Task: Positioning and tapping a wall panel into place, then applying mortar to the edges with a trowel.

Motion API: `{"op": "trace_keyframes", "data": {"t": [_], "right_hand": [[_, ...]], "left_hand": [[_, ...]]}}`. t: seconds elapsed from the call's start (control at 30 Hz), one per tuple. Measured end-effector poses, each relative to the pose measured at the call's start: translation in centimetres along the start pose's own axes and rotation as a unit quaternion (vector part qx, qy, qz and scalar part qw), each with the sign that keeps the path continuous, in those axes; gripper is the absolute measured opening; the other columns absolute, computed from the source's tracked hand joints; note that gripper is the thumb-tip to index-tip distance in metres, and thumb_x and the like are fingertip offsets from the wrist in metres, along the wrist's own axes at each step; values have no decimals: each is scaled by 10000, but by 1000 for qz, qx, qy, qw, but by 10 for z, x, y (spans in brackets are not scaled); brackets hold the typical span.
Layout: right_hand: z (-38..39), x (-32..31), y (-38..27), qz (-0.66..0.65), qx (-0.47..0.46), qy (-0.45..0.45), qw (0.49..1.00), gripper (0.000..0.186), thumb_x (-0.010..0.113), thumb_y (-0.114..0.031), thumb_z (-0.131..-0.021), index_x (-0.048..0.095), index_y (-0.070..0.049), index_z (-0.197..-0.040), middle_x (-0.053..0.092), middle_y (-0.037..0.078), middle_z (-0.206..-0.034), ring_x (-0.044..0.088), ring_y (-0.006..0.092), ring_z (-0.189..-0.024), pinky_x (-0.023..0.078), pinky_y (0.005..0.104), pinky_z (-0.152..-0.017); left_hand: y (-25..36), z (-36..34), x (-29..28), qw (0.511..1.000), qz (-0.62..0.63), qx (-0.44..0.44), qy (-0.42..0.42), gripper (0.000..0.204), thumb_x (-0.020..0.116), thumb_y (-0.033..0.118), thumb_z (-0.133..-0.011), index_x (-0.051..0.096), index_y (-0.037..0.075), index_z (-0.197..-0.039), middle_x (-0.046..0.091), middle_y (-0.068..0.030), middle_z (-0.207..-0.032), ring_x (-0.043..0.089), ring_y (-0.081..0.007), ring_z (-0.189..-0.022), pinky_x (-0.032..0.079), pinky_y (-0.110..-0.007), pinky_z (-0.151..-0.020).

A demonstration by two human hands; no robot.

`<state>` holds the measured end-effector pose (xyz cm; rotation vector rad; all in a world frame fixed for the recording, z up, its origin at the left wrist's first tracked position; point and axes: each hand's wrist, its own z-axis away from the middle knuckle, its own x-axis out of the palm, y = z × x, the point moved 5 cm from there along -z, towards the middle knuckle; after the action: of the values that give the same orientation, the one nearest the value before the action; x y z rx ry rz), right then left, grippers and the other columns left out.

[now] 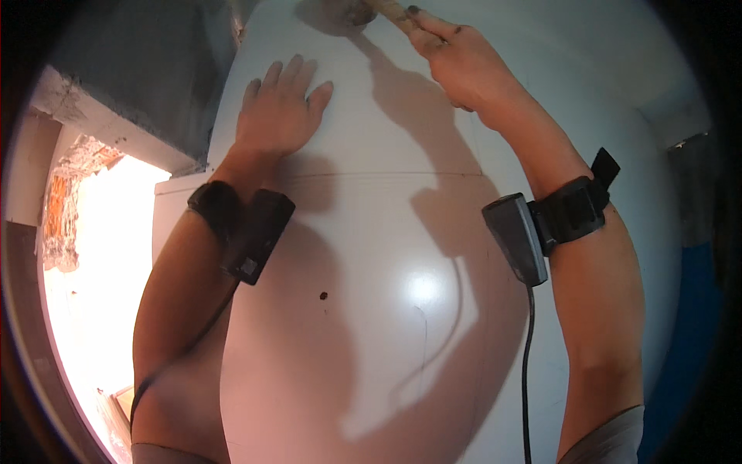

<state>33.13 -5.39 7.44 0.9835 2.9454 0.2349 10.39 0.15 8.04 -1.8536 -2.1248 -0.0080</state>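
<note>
A large white panel (371,224) fills the middle of the head view. My left hand (282,108) lies flat against its upper part, fingers stretched and the thumb apart. To the right and higher, my right hand (468,66) is closed around the wooden handle (394,15) of a tool. The tool's dark, rounded head (352,14) is close to the panel and partly cut off by the top edge, so its exact kind and any contact cannot be made out. Shadows of both arms and the tool fall across the panel.
A seam (386,174) crosses the panel, with a small dark spot (324,295) below. Black strapped devices (263,236) with cables sit on both forearms. At left are a bright opening (116,271), rough brick edging (62,209) and a grey wall (147,69); a blue surface (692,325) is right.
</note>
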Motion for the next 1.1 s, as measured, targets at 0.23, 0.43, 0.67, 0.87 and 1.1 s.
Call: {"op": "trace_keyframes", "data": {"t": [0.23,0.43,0.67,0.87,1.1], "right_hand": [[15,-6,2,10,34,-38,999,444,491,-337,-1008,531,-163,-1415,393,-32,-627,270,70,-489,254,268,-426],[30,-17,27,21,-27,33,999,463,500,-327,-1009,516,-127,-1426,422,-32,-650,297,79,-486,286,261,-432],[32,-9,32,33,-2,22,999,466,508,-307,-1006,508,-105,-1425,508,5,-714,437,102,-574,391,284,-524],[29,-17,18,47,3,-38,998,443,492,-287,-1008,519,-106,-1412,559,39,-743,521,148,-680,448,303,-662],[34,-25,15,50,54,-33,997,436,483,-304,-1015,530,-135,-1414,473,-11,-686,416,94,-568,379,277,-530]], "left_hand": [[-3,5,7,999,31,-16,-1,598,291,492,-1021,373,137,-1495,314,-97,-1576,250,-313,-1465,183,-463,-1194],[-3,3,1,999,33,-20,-7,588,304,481,-1019,381,137,-1489,317,-105,-1574,253,-316,-1463,187,-472,-1190],[-2,0,4,999,17,-18,-26,592,315,484,-1016,378,135,-1491,311,-112,-1575,251,-328,-1462,195,-499,-1183],[-3,3,2,999,21,-24,-31,595,315,489,-1016,370,142,-1497,306,-108,-1578,246,-318,-1466,176,-505,-1191],[-2,4,0,999,26,-23,-24,601,304,496,-1018,366,142,-1500,307,-101,-1578,241,-309,-1468,173,-474,-1198]]}}
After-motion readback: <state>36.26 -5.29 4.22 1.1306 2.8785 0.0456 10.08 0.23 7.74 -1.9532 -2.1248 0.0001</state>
